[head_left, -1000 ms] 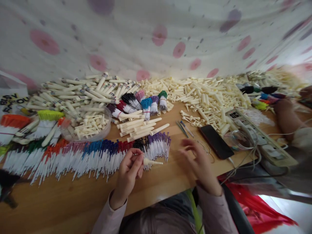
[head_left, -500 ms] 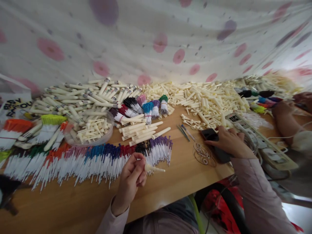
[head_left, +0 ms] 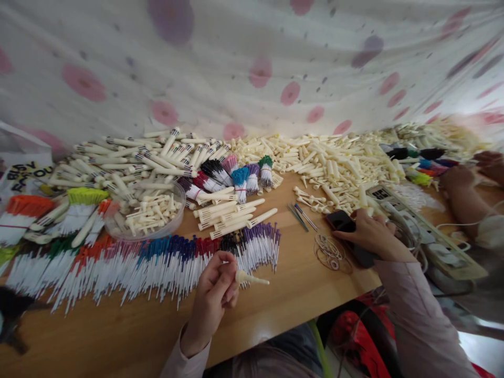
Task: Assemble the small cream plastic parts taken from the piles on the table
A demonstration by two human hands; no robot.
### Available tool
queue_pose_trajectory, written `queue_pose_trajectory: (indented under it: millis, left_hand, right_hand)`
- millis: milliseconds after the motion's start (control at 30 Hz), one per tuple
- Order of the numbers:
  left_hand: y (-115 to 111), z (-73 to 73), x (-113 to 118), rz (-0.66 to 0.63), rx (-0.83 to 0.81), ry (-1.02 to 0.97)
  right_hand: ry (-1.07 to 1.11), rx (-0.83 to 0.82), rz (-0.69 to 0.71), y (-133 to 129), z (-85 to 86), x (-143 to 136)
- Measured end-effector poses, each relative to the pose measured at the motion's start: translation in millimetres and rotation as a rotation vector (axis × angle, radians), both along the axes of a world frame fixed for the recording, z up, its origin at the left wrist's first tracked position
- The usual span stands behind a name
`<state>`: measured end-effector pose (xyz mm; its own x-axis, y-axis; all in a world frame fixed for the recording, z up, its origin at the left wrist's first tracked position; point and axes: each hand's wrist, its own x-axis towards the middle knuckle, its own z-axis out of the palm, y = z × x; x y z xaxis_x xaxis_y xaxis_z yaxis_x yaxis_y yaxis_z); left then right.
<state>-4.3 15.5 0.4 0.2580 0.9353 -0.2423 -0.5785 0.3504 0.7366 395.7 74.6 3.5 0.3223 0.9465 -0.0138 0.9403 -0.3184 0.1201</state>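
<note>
My left hand [head_left: 216, 286] pinches a small cream-coloured plastic pen piece [head_left: 252, 278]; its wide end lies at my fingertips and its narrow stem points right. Below my hand is the wooden tabletop, and just beyond it stretches a row of white pen refills [head_left: 157, 268] with coloured ends. My right hand [head_left: 374, 235] lies over a dark phone [head_left: 342, 221], thumb extended across it and fingers apart. Left of the phone are loose rubber bands [head_left: 328, 252], a blue-ended pen refill [head_left: 306, 216] and metal tweezers [head_left: 297, 217].
A clear plastic tub [head_left: 179, 212] holds small cream pen pieces. Behind it are heaped multicolour pens [head_left: 157, 157] and, further right, cream pen barrels [head_left: 334, 163]. Banded refill bundles [head_left: 240, 181] stand mid-table. A power strip [head_left: 429, 236] with cords borders my right arm. Another person's hands [head_left: 459, 181] work at far right.
The view shifts slightly. My left hand keeps its pinch on the cream pen piece, which sits a touch lower and further right in view. My right hand stays over the phone.
</note>
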Motion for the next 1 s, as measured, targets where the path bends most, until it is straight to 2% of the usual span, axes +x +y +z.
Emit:
queue_pose_trajectory:
  millis: [167, 567, 733, 867, 1000]
  left_hand:
    - [0.3, 2.0, -0.3, -0.001, -0.015, -0.002]
    - [1.5, 1.0, 0.4, -0.004, 0.003, -0.004]
    - [-0.3, 1.5, -0.7, -0.002, 0.011, -0.001]
    - [-2.3, 2.7, -2.5, 0.018, -0.008, 0.007]
    - [-1.5, 0.1, -2.8, -0.002, 0.008, -0.003]
  right_hand:
    - [-0.006, -0.054, -0.130, -2.0, 6.7, -9.8]
    - [0.037, -0.025, -0.089, -5.2, 11.2, -16.8]
    - [0.051, 0.006, -0.136, -6.3, 12.3, -22.7]
    - [0.106, 0.171, -0.101, -22.5, 29.7, -37.3]
    - [0.362, 0.432, -0.207, -59.4, 46.4, -63.7]
